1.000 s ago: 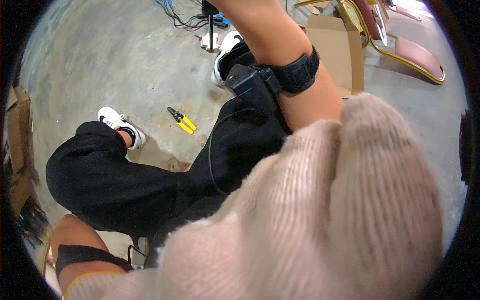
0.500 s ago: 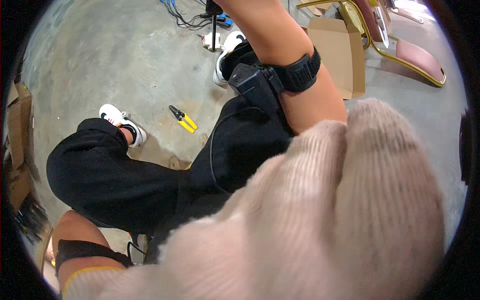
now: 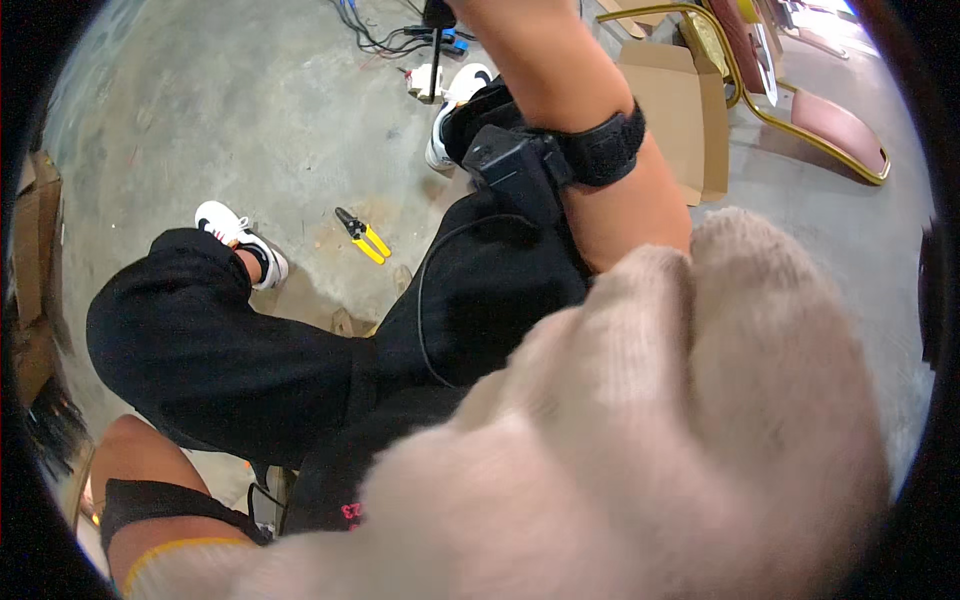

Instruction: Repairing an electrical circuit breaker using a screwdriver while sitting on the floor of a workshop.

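My left hand (image 3: pixel 620 430), in a cream knitted glove with a yellow-edged cuff, fills the lower right close up. It is blurred, so how its fingers lie and whether they hold anything cannot be told. Behind it my right forearm reaches up, wearing a black strap (image 3: pixel 605 150) and a black box-shaped device (image 3: pixel 515 165). Only the wrist end of my right hand (image 3: pixel 490 5) shows at the top edge; its fingers are cut off. Beside it a dark handle-like piece (image 3: pixel 438 12) carries a thin shaft (image 3: pixel 435 65) pointing down over a small white block (image 3: pixel 425 84).
Yellow-handled wire strippers (image 3: pixel 363 236) lie on the grey concrete floor (image 3: pixel 220 110) between my white shoes. Dark and blue cables (image 3: pixel 385 40) are at the top. An open cardboard box (image 3: pixel 675 110) and a gold-framed pink chair (image 3: pixel 825 130) stand upper right; more cardboard (image 3: pixel 35 240) lines the left edge.
My gloved left hand has shifted slightly, baring more of the black clothing beneath it. The view has turned a little, moving the floor items slightly. My right arm keeps nearly the same pose.
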`<state>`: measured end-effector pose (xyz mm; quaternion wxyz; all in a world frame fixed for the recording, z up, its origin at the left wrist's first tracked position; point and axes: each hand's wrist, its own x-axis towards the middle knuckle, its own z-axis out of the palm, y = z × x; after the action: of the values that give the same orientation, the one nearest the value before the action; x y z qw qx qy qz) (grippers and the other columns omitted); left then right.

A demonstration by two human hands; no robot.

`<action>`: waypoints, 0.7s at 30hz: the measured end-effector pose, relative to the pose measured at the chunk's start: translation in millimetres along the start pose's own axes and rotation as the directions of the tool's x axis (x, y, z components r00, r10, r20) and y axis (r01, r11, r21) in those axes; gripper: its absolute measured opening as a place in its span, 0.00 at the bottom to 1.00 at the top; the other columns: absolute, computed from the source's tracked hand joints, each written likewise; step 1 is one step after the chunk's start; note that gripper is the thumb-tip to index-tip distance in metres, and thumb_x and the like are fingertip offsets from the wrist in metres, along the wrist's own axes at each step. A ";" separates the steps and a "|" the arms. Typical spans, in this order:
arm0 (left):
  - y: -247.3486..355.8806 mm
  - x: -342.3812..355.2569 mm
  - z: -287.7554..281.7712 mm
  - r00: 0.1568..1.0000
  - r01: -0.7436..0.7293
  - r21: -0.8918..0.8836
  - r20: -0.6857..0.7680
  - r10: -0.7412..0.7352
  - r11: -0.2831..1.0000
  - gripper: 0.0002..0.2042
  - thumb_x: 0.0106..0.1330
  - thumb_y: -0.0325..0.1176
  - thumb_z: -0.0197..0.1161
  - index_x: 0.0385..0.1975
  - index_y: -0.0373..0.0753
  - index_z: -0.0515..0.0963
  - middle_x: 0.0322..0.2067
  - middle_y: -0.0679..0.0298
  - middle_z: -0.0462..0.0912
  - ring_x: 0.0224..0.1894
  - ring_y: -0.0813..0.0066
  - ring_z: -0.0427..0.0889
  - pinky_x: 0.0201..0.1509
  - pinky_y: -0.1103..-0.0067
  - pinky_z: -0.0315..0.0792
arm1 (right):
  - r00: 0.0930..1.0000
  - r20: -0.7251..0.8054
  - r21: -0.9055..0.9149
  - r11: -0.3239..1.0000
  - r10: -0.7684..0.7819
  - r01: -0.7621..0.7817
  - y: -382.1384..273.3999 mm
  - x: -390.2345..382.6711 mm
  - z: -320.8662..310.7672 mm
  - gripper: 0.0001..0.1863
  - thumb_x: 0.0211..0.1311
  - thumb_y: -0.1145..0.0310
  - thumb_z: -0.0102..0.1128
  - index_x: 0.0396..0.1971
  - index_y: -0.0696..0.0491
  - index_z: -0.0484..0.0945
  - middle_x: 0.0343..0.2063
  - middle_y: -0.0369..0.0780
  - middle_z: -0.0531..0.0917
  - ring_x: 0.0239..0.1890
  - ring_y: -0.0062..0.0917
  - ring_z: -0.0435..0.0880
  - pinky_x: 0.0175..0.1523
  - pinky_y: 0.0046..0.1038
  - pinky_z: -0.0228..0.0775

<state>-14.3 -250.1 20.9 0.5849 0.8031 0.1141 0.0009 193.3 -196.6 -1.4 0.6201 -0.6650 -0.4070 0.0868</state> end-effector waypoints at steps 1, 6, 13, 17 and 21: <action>2.3 0.9 -1.3 1.000 -0.006 0.018 0.002 0.006 1.000 0.21 0.55 0.29 0.62 0.51 0.40 0.76 0.35 0.61 0.81 0.41 0.73 0.80 0.44 0.76 0.73 | 1.000 -0.002 -0.014 1.000 0.006 -0.006 0.2 -0.3 -1.0 0.17 0.57 0.63 0.62 0.31 0.65 0.79 0.18 0.39 0.80 0.22 0.17 0.75 0.29 0.23 0.67; 12.6 2.0 -11.7 0.999 -0.034 0.104 -0.003 0.035 0.994 0.20 0.55 0.30 0.62 0.51 0.40 0.77 0.35 0.61 0.81 0.41 0.73 0.80 0.44 0.76 0.74 | 1.000 0.002 -0.079 0.997 0.024 -0.024 1.9 -1.9 3.7 0.17 0.57 0.63 0.61 0.32 0.65 0.79 0.18 0.39 0.79 0.22 0.17 0.75 0.29 0.23 0.67; 18.5 -11.2 -16.6 1.000 0.000 0.156 -0.031 0.005 0.988 0.20 0.55 0.31 0.63 0.50 0.41 0.78 0.34 0.61 0.81 0.40 0.73 0.80 0.43 0.76 0.74 | 0.999 -0.002 -0.155 0.987 0.051 -0.050 -5.1 -4.6 0.5 0.17 0.56 0.62 0.62 0.31 0.64 0.79 0.18 0.39 0.79 0.22 0.18 0.75 0.29 0.23 0.67; 23.5 -1.3 -24.9 0.999 -0.022 0.189 0.032 0.016 0.982 0.20 0.55 0.31 0.63 0.50 0.42 0.78 0.34 0.61 0.81 0.40 0.73 0.80 0.43 0.75 0.74 | 0.995 0.008 -0.246 0.965 0.097 -0.092 3.0 3.7 -0.3 0.17 0.57 0.61 0.62 0.32 0.63 0.79 0.18 0.38 0.79 0.22 0.19 0.75 0.30 0.24 0.67; 68.7 -6.4 -55.5 0.893 0.350 -0.333 -0.163 -0.418 0.876 0.21 0.55 0.32 0.63 0.51 0.36 0.76 0.40 0.56 0.80 0.44 0.68 0.79 0.44 0.74 0.74 | 0.995 0.044 -0.247 0.966 0.084 -0.071 -5.9 5.8 8.2 0.16 0.57 0.60 0.62 0.32 0.61 0.80 0.18 0.38 0.79 0.22 0.20 0.75 0.30 0.24 0.67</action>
<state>-15.4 -219.1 103.8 0.6689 0.6622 0.3376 -0.0060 189.4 -187.2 4.3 0.5180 -0.7493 -0.4051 0.0781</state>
